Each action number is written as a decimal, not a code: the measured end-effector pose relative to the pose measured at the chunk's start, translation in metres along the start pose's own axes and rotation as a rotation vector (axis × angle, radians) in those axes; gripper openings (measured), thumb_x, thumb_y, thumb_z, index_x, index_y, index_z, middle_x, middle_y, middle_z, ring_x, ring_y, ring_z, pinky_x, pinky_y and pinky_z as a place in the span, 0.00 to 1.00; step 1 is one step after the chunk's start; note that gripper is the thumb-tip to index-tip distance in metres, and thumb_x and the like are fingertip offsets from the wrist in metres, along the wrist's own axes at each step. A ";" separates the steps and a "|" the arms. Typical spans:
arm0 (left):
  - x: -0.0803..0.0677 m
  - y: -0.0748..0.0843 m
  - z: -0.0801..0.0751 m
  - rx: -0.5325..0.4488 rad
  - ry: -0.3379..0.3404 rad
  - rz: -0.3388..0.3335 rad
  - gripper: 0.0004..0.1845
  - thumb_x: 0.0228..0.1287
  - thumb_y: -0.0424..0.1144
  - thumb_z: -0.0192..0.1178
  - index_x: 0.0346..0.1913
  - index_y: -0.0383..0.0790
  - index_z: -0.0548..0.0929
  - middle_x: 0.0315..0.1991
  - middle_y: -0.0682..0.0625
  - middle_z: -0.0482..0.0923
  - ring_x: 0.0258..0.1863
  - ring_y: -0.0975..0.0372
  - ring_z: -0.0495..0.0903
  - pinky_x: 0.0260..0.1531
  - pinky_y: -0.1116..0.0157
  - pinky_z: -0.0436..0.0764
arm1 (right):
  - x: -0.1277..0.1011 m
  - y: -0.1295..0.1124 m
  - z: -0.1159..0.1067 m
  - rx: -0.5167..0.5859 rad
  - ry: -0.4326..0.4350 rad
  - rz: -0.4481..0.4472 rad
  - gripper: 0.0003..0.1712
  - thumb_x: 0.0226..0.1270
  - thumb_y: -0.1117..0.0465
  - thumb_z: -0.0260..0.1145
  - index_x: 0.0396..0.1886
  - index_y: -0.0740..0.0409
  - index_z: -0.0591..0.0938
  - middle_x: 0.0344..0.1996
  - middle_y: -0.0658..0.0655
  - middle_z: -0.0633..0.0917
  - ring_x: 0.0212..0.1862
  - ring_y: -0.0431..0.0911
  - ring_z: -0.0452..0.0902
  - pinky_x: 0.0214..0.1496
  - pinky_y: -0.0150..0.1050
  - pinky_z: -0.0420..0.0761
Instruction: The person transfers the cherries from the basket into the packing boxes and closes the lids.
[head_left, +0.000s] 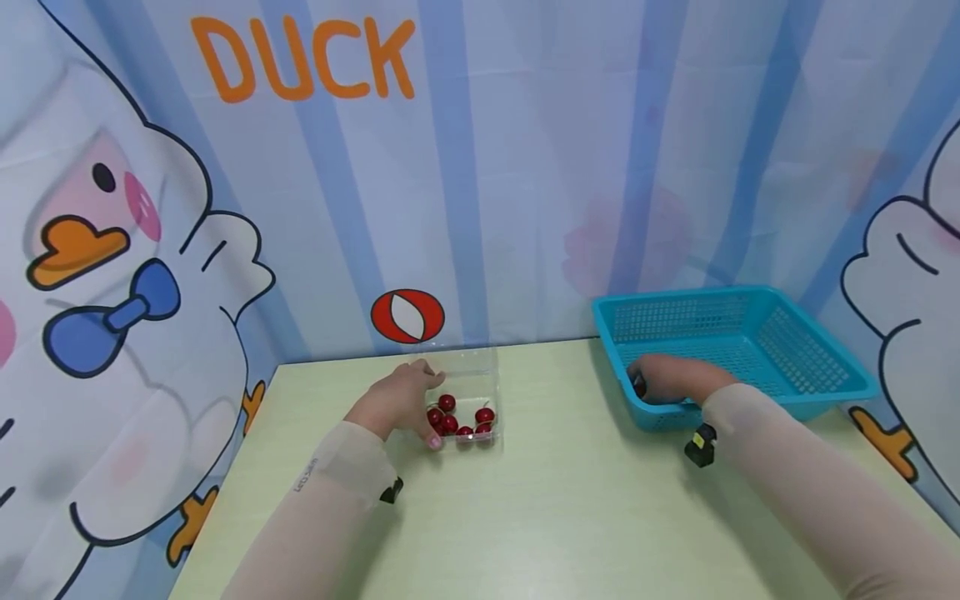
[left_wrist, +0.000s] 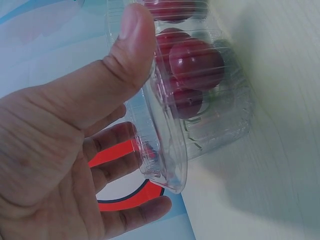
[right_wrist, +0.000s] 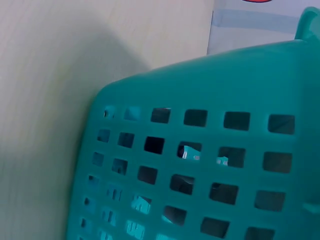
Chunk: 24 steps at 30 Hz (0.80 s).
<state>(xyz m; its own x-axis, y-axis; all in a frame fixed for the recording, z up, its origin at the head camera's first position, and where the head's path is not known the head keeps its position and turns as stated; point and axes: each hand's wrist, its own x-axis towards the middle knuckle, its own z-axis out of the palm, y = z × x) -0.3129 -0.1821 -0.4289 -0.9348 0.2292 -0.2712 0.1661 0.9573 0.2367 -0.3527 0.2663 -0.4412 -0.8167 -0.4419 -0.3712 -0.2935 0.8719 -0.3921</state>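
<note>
A clear plastic box holding several dark red cherries stands on the table, left of centre in the head view. My left hand grips its left side; in the left wrist view the thumb lies over the rim and the other fingers spread along the outside. On the right is a blue-green plastic basket, with my right hand reaching down inside its left end. Those fingers are curled at a small dark red thing, seemingly a cherry. The basket's perforated wall hides this hand in the right wrist view.
The pale table runs back to a striped curtain with duck pictures. Between the box and the basket lies bare tabletop. The basket's raised rim surrounds my right hand.
</note>
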 end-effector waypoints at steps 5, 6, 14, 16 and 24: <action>0.000 0.001 0.001 -0.001 -0.004 0.004 0.65 0.47 0.49 0.94 0.89 0.54 0.69 0.85 0.44 0.69 0.83 0.44 0.69 0.73 0.38 0.85 | -0.004 -0.002 -0.003 0.008 0.005 -0.009 0.09 0.80 0.73 0.61 0.48 0.59 0.85 0.40 0.57 0.83 0.34 0.47 0.68 0.39 0.44 0.72; 0.000 0.001 0.002 0.001 -0.002 0.005 0.64 0.47 0.49 0.94 0.89 0.54 0.69 0.84 0.44 0.69 0.83 0.44 0.69 0.74 0.38 0.85 | -0.006 -0.003 -0.005 0.020 0.009 -0.010 0.09 0.81 0.73 0.62 0.50 0.61 0.86 0.42 0.58 0.85 0.34 0.47 0.70 0.39 0.44 0.74; 0.001 0.002 0.001 -0.007 0.005 0.006 0.64 0.47 0.48 0.94 0.89 0.54 0.70 0.84 0.44 0.70 0.83 0.45 0.69 0.73 0.39 0.85 | -0.020 -0.024 -0.035 -0.019 0.105 -0.044 0.17 0.86 0.69 0.64 0.67 0.70 0.86 0.57 0.69 0.90 0.41 0.52 0.87 0.43 0.46 0.88; 0.000 0.002 0.001 -0.006 0.004 0.005 0.64 0.48 0.48 0.94 0.89 0.53 0.70 0.84 0.44 0.70 0.83 0.45 0.69 0.73 0.39 0.86 | -0.025 -0.032 -0.044 -0.053 0.134 -0.042 0.19 0.86 0.67 0.66 0.69 0.69 0.85 0.59 0.69 0.90 0.48 0.54 0.89 0.49 0.49 0.91; -0.001 0.003 -0.001 -0.006 0.004 -0.002 0.64 0.48 0.47 0.94 0.89 0.52 0.70 0.83 0.44 0.70 0.82 0.45 0.70 0.72 0.40 0.86 | -0.029 -0.072 -0.061 -0.018 0.245 -0.079 0.23 0.86 0.60 0.70 0.73 0.65 0.82 0.62 0.67 0.89 0.60 0.58 0.89 0.60 0.56 0.92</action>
<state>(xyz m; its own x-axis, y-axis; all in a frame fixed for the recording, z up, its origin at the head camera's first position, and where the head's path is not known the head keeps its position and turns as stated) -0.3118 -0.1796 -0.4267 -0.9364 0.2263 -0.2682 0.1621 0.9568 0.2413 -0.3385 0.2295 -0.3514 -0.8864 -0.4459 -0.1245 -0.3677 0.8414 -0.3960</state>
